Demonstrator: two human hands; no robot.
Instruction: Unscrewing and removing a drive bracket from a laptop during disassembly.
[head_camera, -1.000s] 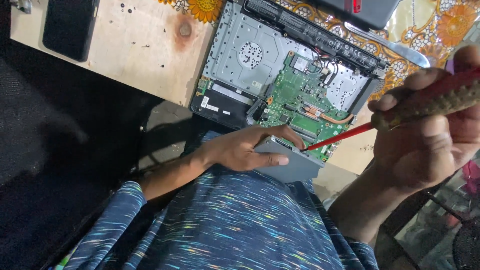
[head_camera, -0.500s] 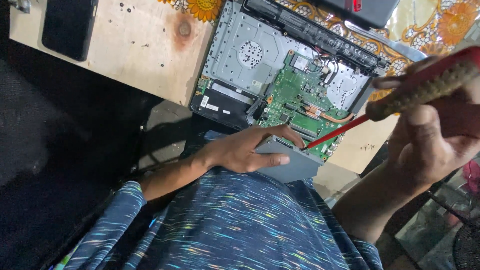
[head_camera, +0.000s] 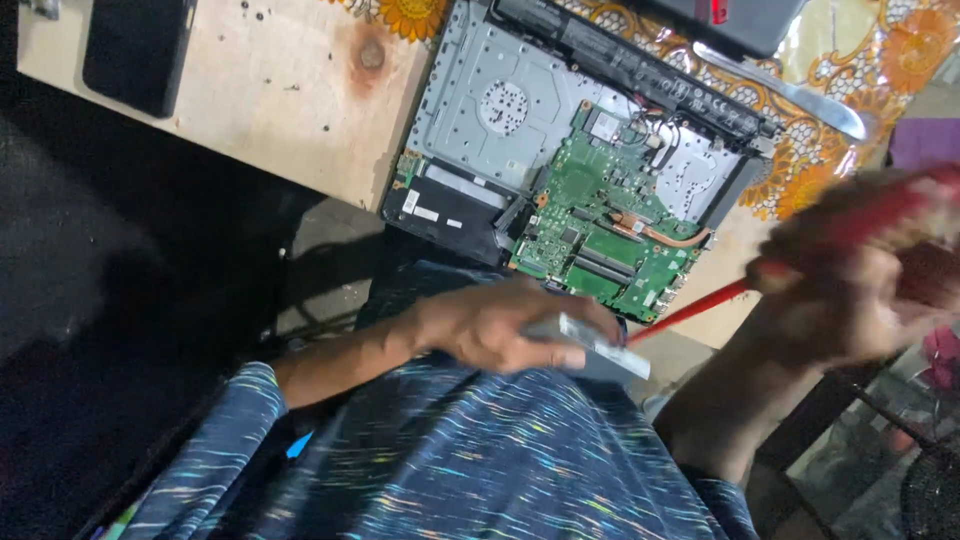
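My left hand (head_camera: 505, 325) grips a flat grey drive-like part (head_camera: 605, 348) against my lap, just below the open laptop. The laptop chassis (head_camera: 490, 110) lies bottom-up on the wooden table with its green motherboard (head_camera: 600, 225) exposed. My right hand (head_camera: 850, 290), blurred at the right, is closed around a screwdriver with a red shaft (head_camera: 690, 312); the tip points toward the grey part, close to its right end.
A dark phone (head_camera: 135, 50) lies at the table's far left on the bare wood (head_camera: 280, 90). A floral cloth (head_camera: 830, 130) with a metal blade-like tool (head_camera: 780, 90) covers the right side. A dark device (head_camera: 730, 15) sits at the top.
My left hand has slid down and right, tilting the grey part. My right hand with the screwdriver has dropped lower and moved, now blurred.
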